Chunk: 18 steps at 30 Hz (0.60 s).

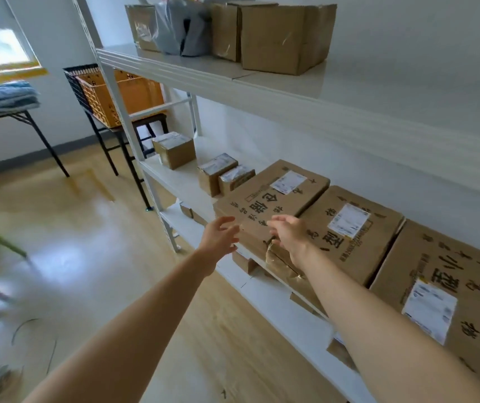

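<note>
The large cardboard box [273, 196] lies flat on the middle shelf [174, 177], touching a second box [349, 228] on its right; the left hand [219, 235] is just beside its front corner, grip open, fingers spread; the right hand [289, 234] rests on its front edge, grip loose, holding nothing.
</note>
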Available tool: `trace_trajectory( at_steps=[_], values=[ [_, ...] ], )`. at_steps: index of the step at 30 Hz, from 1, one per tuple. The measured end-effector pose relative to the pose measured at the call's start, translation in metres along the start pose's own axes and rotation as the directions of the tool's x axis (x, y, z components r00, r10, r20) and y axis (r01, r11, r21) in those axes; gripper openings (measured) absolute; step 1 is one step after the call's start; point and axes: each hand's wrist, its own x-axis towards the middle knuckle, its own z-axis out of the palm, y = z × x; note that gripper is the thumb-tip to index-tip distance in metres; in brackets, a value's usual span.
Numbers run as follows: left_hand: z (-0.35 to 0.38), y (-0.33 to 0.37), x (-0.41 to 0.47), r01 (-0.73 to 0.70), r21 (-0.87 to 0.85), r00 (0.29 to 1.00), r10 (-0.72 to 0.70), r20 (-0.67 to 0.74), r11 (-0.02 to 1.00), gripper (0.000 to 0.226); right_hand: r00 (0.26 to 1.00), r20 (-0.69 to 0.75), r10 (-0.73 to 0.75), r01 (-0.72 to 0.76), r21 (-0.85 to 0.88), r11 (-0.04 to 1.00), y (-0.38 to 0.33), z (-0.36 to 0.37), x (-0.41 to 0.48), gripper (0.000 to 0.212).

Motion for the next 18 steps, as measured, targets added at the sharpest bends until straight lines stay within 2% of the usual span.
trace_trajectory(
  at_steps=[7,18],
  values=[
    [-0.047,0.004,0.065,0.038,0.016,0.998,-0.037,-0.041,0.999,0.035,0.997,0.07,0.036,-0.039,0.042,0.998,-0.017,0.067,0.045,0.024],
    [-0.142,0.023,0.222,0.062,0.1,0.995,-0.069,0.071,0.993,0.037,0.996,-0.045,0.073,-0.067,0.112,0.991,-0.049,0.19,0.15,0.028]
  ],
)
